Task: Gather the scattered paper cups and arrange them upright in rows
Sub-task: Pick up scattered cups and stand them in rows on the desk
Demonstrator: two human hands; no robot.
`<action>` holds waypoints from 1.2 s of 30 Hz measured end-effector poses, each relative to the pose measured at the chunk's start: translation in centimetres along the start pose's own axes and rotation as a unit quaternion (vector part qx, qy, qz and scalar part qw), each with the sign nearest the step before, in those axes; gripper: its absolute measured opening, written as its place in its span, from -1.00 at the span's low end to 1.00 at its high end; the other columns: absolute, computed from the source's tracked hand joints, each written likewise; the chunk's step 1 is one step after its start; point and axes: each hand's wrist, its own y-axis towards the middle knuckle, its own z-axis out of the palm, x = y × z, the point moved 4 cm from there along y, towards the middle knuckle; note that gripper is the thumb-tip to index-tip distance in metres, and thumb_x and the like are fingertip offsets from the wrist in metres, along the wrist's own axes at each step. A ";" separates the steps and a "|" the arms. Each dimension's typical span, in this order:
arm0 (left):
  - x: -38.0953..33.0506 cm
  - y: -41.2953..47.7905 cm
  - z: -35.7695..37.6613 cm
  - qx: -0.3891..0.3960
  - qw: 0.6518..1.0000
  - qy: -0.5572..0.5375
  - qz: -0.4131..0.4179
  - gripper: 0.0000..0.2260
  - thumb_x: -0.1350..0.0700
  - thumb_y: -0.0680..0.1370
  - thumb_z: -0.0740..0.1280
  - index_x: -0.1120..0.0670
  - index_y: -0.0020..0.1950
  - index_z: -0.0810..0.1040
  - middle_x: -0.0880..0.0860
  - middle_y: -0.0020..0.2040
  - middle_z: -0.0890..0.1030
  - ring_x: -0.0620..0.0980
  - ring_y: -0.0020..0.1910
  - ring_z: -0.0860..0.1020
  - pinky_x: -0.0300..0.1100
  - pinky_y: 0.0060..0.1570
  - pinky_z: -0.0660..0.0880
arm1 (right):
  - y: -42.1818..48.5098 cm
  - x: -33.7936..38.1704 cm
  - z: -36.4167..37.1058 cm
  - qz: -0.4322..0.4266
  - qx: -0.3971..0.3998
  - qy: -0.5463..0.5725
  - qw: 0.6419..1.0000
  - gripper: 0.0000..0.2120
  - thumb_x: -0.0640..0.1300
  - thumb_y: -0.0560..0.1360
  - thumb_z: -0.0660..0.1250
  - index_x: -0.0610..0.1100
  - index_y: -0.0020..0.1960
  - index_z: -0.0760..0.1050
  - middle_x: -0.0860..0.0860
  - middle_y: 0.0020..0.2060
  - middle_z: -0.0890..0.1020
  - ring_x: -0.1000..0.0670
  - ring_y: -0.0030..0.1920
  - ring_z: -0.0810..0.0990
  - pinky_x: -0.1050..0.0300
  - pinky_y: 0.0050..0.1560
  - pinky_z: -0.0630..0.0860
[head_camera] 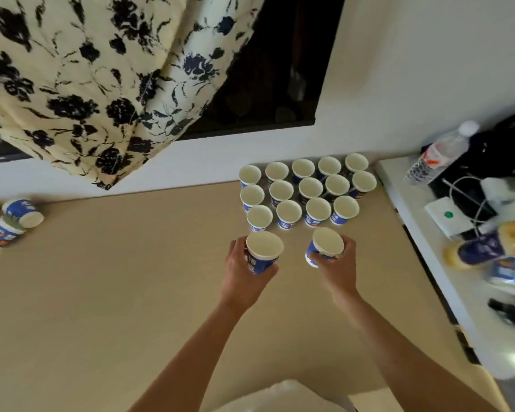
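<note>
Standing blue-sided, white-lined paper cups [310, 188]

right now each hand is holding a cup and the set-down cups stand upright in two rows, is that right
Not quite. The left hand and right hand do each hold a cup, but the head view shows the set-down cups standing upright in three rows, not two: five at the back, five in the middle, four nearest the hands.

three rows of upright cups [306, 190] stand at the far edge of the table [131, 292] by the wall [399, 84] — left-hand cup [262, 254] and right-hand cup [326, 245] just before them, tipped cups [9, 223] far left, a bottle [437, 156] on the counter [422, 233] to the right.
</note>
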 end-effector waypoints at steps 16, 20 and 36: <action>-1.4 2.8 8.4 0.048 0.998 0.043 -0.017 -0.46 0.12 0.31 0.60 -0.03 0.22 0.48 -0.11 0.10 0.60 -0.17 0.04 0.57 -0.26 0.01 0.53 | 18.2 -2.7 -9.0 -0.012 -0.079 -0.084 0.993 -0.40 -0.21 0.31 0.59 -0.02 0.22 0.35 0.08 0.04 0.52 0.02 -0.01 0.55 0.13 -0.01 0.44; -0.6 3.2 8.0 0.036 0.998 0.055 -0.022 -0.44 0.14 0.29 0.61 -0.02 0.23 0.48 -0.11 0.10 0.61 -0.16 0.05 0.57 -0.27 0.00 0.53 | 20.2 -3.7 -8.7 -0.024 -0.065 -0.111 0.991 -0.36 -0.24 0.29 0.60 -0.09 0.27 0.37 0.12 0.03 0.50 0.08 -0.07 0.54 0.11 -0.02 0.48; 1.6 2.6 7.5 0.023 0.995 0.076 -0.054 -0.44 0.12 0.29 0.61 -0.06 0.22 0.48 -0.15 0.11 0.60 -0.19 0.09 0.55 -0.21 0.00 0.52 | 21.8 -5.8 -9.2 -0.015 -0.054 -0.085 0.995 -0.14 -0.31 0.30 0.61 -0.16 0.47 0.25 -0.08 0.31 0.51 0.07 0.17 0.58 0.00 0.14 0.56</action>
